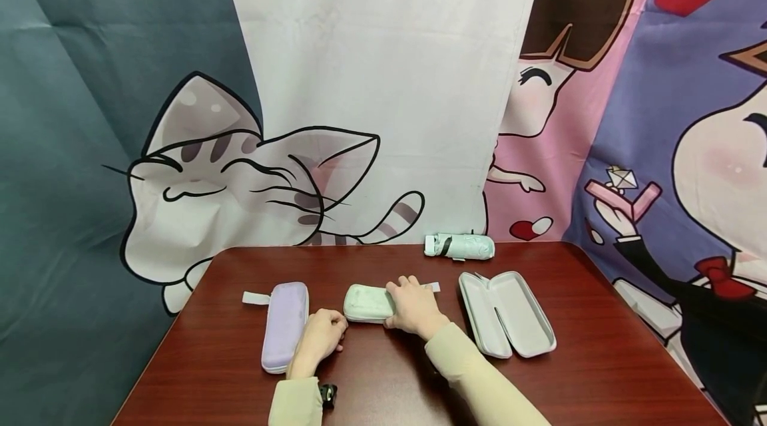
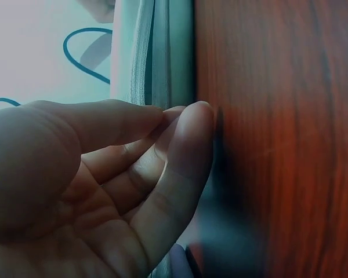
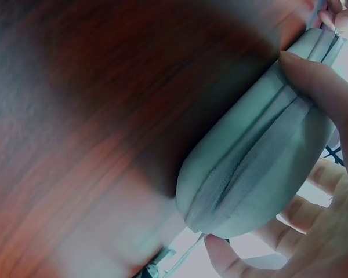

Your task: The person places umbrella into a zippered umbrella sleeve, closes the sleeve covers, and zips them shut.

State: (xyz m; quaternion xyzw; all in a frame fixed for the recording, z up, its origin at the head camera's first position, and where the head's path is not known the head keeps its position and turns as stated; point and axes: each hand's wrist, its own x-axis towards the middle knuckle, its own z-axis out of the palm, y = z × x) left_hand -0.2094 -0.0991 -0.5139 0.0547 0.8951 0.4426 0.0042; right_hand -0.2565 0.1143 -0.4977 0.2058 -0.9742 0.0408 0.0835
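A light green zip case (image 1: 365, 303) lies lengthwise across the table's middle, its zipper seam facing the near side. My right hand (image 1: 413, 306) grips its right part from above, with the thumb on the near edge (image 3: 313, 75) and the fingers over the far side. At the left end, my left hand (image 1: 323, 333) pinches the zipper pull (image 3: 337, 33) between thumb and forefinger; the fingertips mostly hide it in the left wrist view. Left of that hand, close by, is a shut lilac zip case (image 1: 284, 326) with a white strap (image 1: 256, 297).
To the right, a pale grey zip case (image 1: 527, 313) lies spread open. A folded mint umbrella (image 1: 461, 246) sits at the table's back edge. Behind the brown table (image 1: 210, 359) hangs a cartoon-printed cloth (image 1: 371, 66).
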